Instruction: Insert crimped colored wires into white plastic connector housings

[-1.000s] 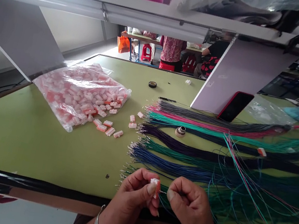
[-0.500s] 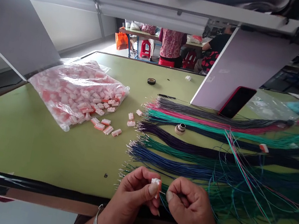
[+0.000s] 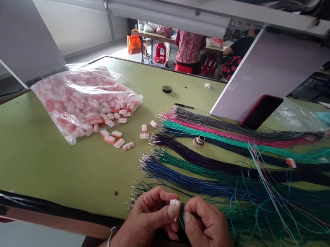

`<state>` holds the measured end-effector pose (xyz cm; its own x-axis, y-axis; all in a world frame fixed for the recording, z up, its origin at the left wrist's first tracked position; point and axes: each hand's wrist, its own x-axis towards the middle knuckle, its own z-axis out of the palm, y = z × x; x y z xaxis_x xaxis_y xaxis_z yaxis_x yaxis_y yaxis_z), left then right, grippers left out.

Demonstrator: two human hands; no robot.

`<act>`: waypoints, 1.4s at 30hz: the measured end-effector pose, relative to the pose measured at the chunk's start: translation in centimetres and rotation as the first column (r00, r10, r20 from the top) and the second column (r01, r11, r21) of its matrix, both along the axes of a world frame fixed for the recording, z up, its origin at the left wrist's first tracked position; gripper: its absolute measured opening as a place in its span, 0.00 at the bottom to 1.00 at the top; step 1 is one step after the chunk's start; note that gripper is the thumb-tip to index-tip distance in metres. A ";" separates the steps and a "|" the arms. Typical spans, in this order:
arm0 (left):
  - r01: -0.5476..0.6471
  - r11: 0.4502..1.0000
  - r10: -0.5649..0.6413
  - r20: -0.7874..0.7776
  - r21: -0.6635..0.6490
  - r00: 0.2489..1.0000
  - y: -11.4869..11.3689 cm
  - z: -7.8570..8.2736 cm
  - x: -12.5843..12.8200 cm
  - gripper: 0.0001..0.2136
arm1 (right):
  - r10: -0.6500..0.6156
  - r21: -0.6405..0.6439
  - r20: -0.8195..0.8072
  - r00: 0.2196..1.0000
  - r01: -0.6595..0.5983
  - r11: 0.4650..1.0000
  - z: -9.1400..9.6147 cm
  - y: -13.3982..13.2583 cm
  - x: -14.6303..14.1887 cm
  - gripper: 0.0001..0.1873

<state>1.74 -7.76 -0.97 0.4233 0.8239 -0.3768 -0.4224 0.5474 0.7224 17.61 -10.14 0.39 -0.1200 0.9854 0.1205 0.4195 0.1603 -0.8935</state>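
Connector housing (image 3: 174, 204) is clamped between the fingers of the left hand (image 3: 147, 222) at the near counter (image 3: 48, 171) edge; the right hand (image 3: 205, 232) is pinched together just beside it, best kept square to the housing. Wire bundles (image 3: 206, 177) are fanned out right, and a plastic bag (image 3: 84, 103) of housings lies far left.

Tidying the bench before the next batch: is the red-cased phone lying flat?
No, the red-cased phone stands propped against the white panel.

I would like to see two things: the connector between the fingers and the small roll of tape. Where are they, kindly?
Plastic connector housing (image 3: 174, 203): head view, on its white end.
Black tape roll (image 3: 164, 89): head view, on its left side.
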 end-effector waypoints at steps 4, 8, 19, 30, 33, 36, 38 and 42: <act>0.017 1.000 -0.017 0.025 -0.015 1.000 -0.1 0.0 0.0 0.10 | 0.074 0.045 0.002 0.997 -0.074 0.996 -0.3 -0.1 -0.2 0.11; 0.032 0.999 -0.032 0.035 -0.018 0.999 -0.4 -0.2 -0.1 0.11 | 0.053 0.082 0.042 0.998 -0.056 0.995 -1.0 -0.2 -0.3 0.12; -0.020 0.998 0.023 0.042 -0.065 0.999 -0.4 0.1 -0.3 0.11 | 0.085 0.120 0.143 0.986 -0.102 0.987 -0.4 -0.2 -0.1 0.11; -0.014 0.999 0.014 0.000 -0.049 1.000 -1.1 0.0 -0.4 0.12 | 0.018 0.183 0.203 0.979 -0.056 0.982 -1.1 -0.6 -0.7 0.11; -0.025 0.997 0.025 0.008 -0.068 1.000 -1.0 -0.1 -0.2 0.11 | 0.025 0.179 0.191 0.981 -0.060 0.982 -1.1 -0.6 -0.6 0.11; -0.033 0.997 0.035 0.018 -0.076 0.999 -0.9 -0.2 -0.1 0.11 | 0.022 0.186 0.175 0.984 -0.055 0.981 -0.9 -0.5 -0.8 0.11; -0.034 0.998 0.034 0.015 -0.057 0.999 -1.0 -0.4 0.0 0.10 | 0.014 0.214 0.180 0.984 -0.053 0.975 -0.8 -0.5 -1.0 0.11; -0.042 0.998 0.041 -0.005 -0.036 0.999 -1.1 -0.5 0.0 0.11 | -0.024 0.246 0.205 0.978 -0.028 0.969 -0.8 -0.5 -1.1 0.12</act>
<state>1.75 -8.90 -1.46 0.3873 0.8264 -0.4088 -0.4421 0.5555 0.7042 16.51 -10.62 -0.41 -0.1696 0.9278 0.3323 0.5888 0.3658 -0.7207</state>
